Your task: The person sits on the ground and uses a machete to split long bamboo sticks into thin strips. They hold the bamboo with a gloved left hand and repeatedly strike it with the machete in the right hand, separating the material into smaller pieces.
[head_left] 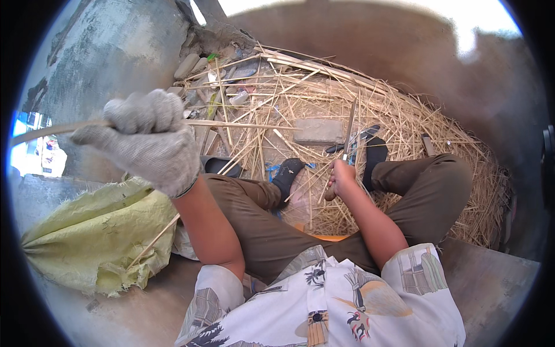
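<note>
My left hand (144, 136), in a pale knitted work glove, is raised at the left with its fingers closed round a long, thin strip (243, 124) that looks like split bamboo. The strip sticks out on both sides of the fist, its left part bending slightly down. Lower and right of centre, my bare right hand (344, 176) grips a knife (350, 124) by its wooden handle. The narrow blade points up and away from me, apart from the strip. Near its tip side lies a grey block (318, 132) on the ground.
Shavings and loose strips (474, 179) cover the ground and pile up along the curved wall at right. A yellow-green woven sack (98, 237) lies at left. A dark sandal (221, 166) rests near my foot. Bottles and litter (188, 66) sit at the far left corner.
</note>
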The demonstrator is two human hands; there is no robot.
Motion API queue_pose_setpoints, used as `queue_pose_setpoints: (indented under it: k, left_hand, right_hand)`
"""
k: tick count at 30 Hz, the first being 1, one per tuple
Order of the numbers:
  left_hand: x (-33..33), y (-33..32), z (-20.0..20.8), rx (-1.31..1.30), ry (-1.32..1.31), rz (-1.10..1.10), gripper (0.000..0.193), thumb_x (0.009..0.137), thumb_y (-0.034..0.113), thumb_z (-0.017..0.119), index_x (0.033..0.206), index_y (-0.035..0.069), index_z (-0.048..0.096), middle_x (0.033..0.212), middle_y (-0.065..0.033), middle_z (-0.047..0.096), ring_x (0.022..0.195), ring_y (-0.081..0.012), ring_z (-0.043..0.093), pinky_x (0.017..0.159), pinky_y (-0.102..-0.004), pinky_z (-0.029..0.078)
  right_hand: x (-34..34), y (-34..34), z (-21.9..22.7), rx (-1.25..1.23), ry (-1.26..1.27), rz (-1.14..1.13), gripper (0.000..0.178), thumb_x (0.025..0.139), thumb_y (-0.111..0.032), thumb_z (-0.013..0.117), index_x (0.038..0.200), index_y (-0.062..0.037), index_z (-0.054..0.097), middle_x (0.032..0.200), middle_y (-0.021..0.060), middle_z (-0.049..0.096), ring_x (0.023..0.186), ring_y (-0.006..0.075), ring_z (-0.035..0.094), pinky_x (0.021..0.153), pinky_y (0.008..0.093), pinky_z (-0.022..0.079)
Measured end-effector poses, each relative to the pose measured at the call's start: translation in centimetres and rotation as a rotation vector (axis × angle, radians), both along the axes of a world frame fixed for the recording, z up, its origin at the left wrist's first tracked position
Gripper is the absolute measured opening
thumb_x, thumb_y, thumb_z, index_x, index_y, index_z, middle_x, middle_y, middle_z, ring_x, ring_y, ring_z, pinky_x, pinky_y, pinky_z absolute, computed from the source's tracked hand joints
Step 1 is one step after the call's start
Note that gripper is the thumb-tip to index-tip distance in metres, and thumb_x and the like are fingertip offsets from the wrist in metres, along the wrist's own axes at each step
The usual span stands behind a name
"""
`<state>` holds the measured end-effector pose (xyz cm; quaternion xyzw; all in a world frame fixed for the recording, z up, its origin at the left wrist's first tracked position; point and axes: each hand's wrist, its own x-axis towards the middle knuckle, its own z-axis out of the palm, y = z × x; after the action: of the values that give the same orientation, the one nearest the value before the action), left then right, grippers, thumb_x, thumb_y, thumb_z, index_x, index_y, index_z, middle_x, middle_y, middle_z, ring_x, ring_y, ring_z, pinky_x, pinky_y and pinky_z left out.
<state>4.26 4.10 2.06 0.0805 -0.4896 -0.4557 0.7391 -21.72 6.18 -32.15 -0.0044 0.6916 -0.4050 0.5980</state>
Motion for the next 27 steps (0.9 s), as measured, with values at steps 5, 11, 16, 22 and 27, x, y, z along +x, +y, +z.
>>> queue_pose_setpoints:
  k: [5,11,16,22,27]
  left_hand:
    - [-2.0,-1.5,-1.7,-0.024,0.047,0.037,0.071,0.084,0.081,0.05,0.057,0.018,0.03,0.052,0.0052,0.025,0.047,-0.0099,0.019,0.043,-0.0274,0.018]
    - [-3.8,-1.8,-1.8,0.096,-0.008,0.237,0.07,0.087,0.08,0.045,0.059,0.018,0.031,0.055,0.0051,0.024,0.05,-0.0106,0.019,0.045,-0.0289,0.017]
    - [-4.2,-2.4,-2.0,0.151,-0.152,0.441,0.069,0.09,0.078,0.042,0.063,0.015,0.036,0.059,0.004,0.03,0.055,-0.0116,0.023,0.05,-0.029,0.02]
    - [-4.3,-3.0,-1.9,0.214,-0.036,0.49,0.07,0.093,0.073,0.044,0.083,0.007,0.064,0.061,0.0032,0.032,0.057,-0.0119,0.028,0.051,-0.0291,0.025]
    - [-4.2,-3.6,-3.3,0.254,0.018,0.529,0.07,0.095,0.071,0.045,0.091,0.005,0.068,0.061,0.0031,0.032,0.056,-0.0121,0.029,0.051,-0.0292,0.027]
  right_hand:
    - [1.6,0.5,-0.1,-0.043,0.068,0.208,0.012,0.078,-0.007,0.063,0.077,-0.005,0.052,0.059,0.0024,0.044,0.041,0.014,0.04,0.038,0.0335,0.035]
    - [3.1,2.1,0.6,-0.132,0.143,0.39,0.016,0.081,-0.009,0.063,0.069,-0.0011,0.057,0.052,0.0034,0.046,0.037,0.0158,0.042,0.035,0.0344,0.033]
    - [3.4,2.7,1.1,-0.149,0.185,0.536,0.019,0.081,-0.012,0.063,0.067,-0.0009,0.057,0.051,0.0046,0.048,0.038,0.016,0.044,0.037,0.035,0.035]
    - [3.2,2.6,-0.3,-0.131,0.211,0.583,0.017,0.082,-0.012,0.063,0.069,0.0,0.062,0.05,0.0033,0.047,0.036,0.0153,0.043,0.036,0.0341,0.035]
    - [3.4,2.6,0.4,-0.135,0.178,0.548,0.018,0.082,-0.013,0.064,0.07,0.0008,0.062,0.051,0.0037,0.047,0.036,0.0155,0.043,0.036,0.0336,0.034]
